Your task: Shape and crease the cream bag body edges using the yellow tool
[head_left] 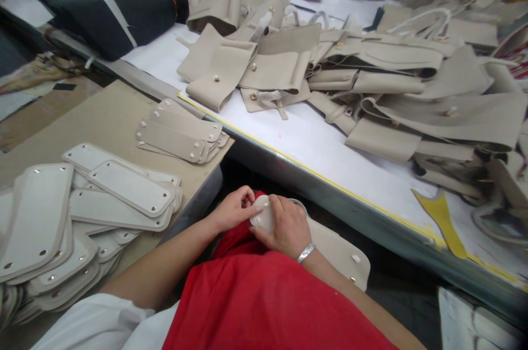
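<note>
**Both hands close on a beige bag panel at the lap**

While heaps of cut pieces crowd the benches around, a seated person holds a rounded beige bag panel (264,215) low over a red garment (264,295), just below the edge of the long white worktable (330,152). The left hand (235,209) pinches the panel's near end with fingertips together; the right hand (286,226), a silver bracelet (306,252) at its wrist, lies clamped over the top. A larger beige flap (342,256) with small metal studs extends beneath the right forearm. The panel looks light and fairly stiff, smooth-faced, and probably best gripped at its rim, clear of the studs. No bins or trays are in view: matching pale panels (82,212) sit stacked loose on the tan side table (111,113), a smaller fan of beige strips (181,132) beside them. Folded bag bodies (371,75) sprawl across the white table, with a dark fabric roll (119,3) beyond.
</note>
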{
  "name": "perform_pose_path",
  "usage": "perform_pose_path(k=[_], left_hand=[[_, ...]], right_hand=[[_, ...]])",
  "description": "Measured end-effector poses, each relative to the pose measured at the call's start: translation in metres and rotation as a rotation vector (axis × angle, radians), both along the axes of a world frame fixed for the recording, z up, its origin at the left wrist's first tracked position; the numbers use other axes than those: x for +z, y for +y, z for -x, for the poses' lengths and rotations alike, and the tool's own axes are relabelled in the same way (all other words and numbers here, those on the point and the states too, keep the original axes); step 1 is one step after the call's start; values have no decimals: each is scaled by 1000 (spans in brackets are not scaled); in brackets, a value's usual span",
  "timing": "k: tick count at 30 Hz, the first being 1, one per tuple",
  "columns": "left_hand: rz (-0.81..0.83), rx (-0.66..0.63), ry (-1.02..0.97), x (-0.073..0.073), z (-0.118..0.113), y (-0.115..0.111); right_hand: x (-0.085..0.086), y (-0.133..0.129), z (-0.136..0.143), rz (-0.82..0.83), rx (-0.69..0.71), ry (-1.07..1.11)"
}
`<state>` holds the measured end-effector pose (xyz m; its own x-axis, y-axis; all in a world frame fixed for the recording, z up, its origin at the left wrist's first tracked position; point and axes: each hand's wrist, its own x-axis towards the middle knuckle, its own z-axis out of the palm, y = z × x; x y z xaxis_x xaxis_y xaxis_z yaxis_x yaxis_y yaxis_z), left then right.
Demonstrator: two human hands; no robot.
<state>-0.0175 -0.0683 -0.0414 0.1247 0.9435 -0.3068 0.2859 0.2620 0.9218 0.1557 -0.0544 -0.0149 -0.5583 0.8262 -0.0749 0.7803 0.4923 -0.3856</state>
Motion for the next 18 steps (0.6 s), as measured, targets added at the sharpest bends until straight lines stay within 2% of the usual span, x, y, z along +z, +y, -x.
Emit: perform_pose_path(k=[6, 10, 15, 18], left_hand=[[-72, -133, 118, 6, 7, 7], [-95, -109, 189, 10, 5, 1], [-138, -66, 266, 16, 0, -10], [-132, -80, 214, 16, 0, -14]], right_hand=[[-3, -1, -3, -42, 36, -67], [-3, -3, -10, -42, 91, -68], [-2, -9, -14, -71, 67, -47], [0, -11, -12, -75, 47, -44]])
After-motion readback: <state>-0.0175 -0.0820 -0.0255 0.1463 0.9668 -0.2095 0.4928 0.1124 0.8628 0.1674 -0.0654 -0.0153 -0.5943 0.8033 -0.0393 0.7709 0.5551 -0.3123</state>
